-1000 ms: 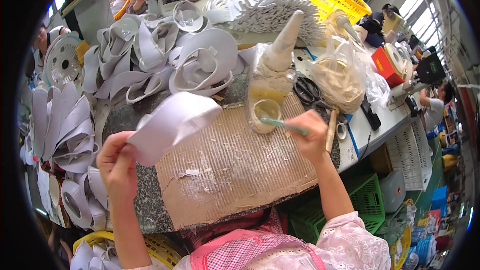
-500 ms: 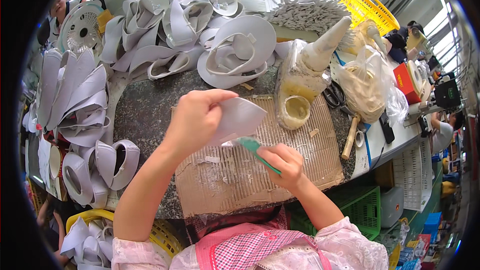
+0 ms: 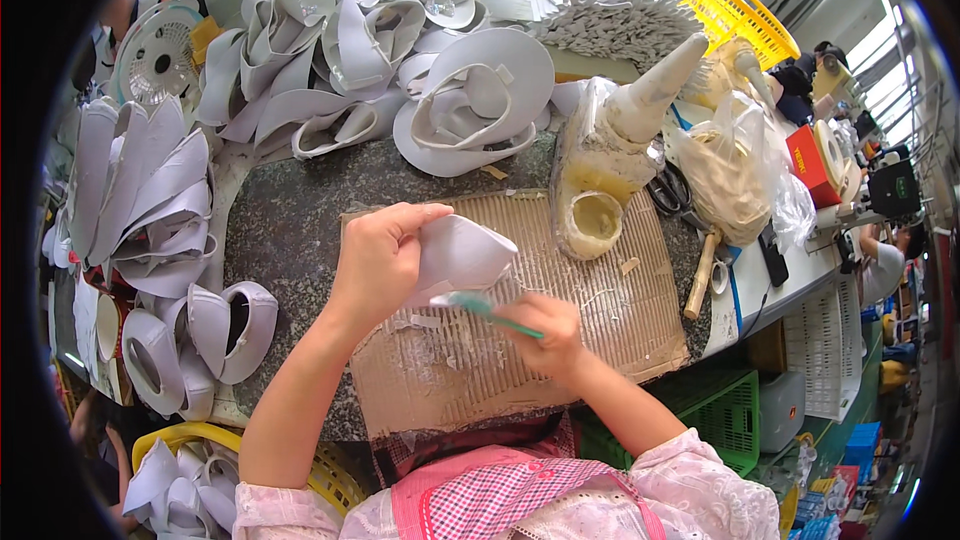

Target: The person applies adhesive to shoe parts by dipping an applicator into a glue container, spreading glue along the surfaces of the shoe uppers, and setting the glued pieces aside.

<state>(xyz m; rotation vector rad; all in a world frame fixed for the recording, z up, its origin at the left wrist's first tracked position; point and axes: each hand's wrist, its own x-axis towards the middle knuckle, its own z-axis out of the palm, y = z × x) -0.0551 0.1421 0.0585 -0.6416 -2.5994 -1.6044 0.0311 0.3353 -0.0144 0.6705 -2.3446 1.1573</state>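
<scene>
My left hand (image 3: 375,262) is closed on a white curved piece (image 3: 462,255) that looks like a shoe upper, holding it up above a ridged cardboard sheet (image 3: 440,400). In my right hand (image 3: 552,335) is a green-handled brush (image 3: 478,306), its pale head against the piece's lower edge. Beyond my right hand stands a glue-crusted pot (image 3: 594,222) with a round opening and a cone-shaped spout. Scraps and whitish smears lie on the cardboard.
Piles of similar white pieces (image 3: 475,105) fill the far side and left of the speckled tabletop (image 3: 285,230). Black scissors (image 3: 668,190), a wooden-handled tool (image 3: 702,275) and a plastic bag (image 3: 735,175) lie right. A yellow basket (image 3: 335,480) stands below left.
My left hand has lowered slightly and tilted the white piece. My right hand has shifted left and a little down, bringing the brush along the piece's lower edge.
</scene>
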